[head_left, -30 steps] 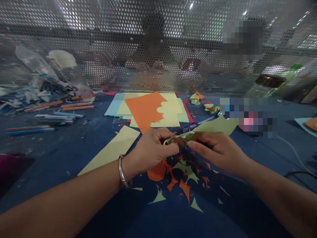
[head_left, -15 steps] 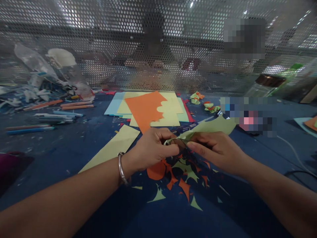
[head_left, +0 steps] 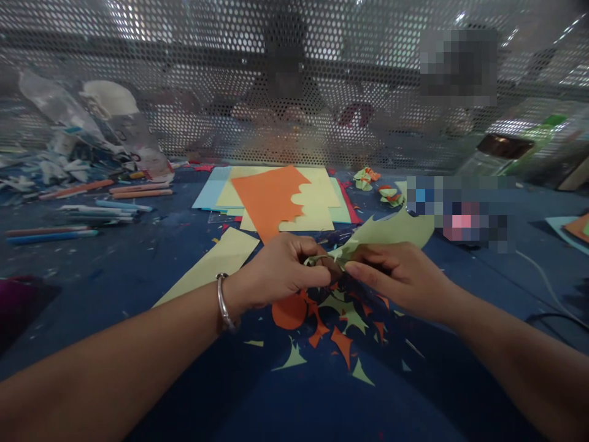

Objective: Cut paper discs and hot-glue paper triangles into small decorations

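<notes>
Both my hands meet over the middle of the table around a pale green sheet of paper (head_left: 393, 232). My left hand (head_left: 294, 270), with a silver bangle at the wrist, pinches the sheet's curled left end between thumb and fingers. From the right, my right hand (head_left: 400, 276) grips the same paper near its lower edge, thumb close to the left fingers. Under the hands lie orange paper scraps (head_left: 342, 345) and pale green scraps (head_left: 293, 357). A rounded orange piece (head_left: 289, 313) rests below my left hand.
Behind the hands, a cut orange sheet (head_left: 271, 193) lies on a stack of coloured paper (head_left: 317, 218). A pale yellow strip (head_left: 214, 264) is left of them. Pens (head_left: 103, 213) and a bottle (head_left: 124, 126) stand farther left. Crumpled paper flowers (head_left: 365, 178) sit near the perforated metal screen (head_left: 207, 80).
The hands keep their hold on the green paper, with its free part turned slightly toward me and left. The whole view has shifted a little.
</notes>
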Demonstrator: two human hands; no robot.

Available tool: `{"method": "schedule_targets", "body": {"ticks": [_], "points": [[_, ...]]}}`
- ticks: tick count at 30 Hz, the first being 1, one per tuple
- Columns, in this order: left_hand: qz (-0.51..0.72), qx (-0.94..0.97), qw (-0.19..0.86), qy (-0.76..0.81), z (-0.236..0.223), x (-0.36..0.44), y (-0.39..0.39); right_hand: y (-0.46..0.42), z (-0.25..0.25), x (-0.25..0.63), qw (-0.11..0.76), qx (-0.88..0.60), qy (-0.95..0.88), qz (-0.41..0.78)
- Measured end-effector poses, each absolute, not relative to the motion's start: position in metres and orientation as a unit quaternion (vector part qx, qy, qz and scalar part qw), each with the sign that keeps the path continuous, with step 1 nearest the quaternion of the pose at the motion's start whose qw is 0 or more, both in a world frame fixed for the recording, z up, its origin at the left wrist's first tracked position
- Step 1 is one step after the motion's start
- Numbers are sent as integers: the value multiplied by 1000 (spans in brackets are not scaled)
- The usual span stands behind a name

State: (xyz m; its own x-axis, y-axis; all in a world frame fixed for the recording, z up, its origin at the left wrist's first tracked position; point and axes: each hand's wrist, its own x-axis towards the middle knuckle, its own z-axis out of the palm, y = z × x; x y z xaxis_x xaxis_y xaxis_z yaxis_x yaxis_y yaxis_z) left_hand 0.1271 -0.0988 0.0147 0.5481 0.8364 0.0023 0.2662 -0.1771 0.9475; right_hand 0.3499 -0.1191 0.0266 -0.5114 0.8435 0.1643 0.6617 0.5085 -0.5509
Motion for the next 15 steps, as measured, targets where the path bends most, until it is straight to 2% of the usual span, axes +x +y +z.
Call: {"method": "schedule_targets", "body": {"ticks": [15], "points": [[250,665,586,389,19,127,-100,-118,23,349,196,-457,-829,254]]}}
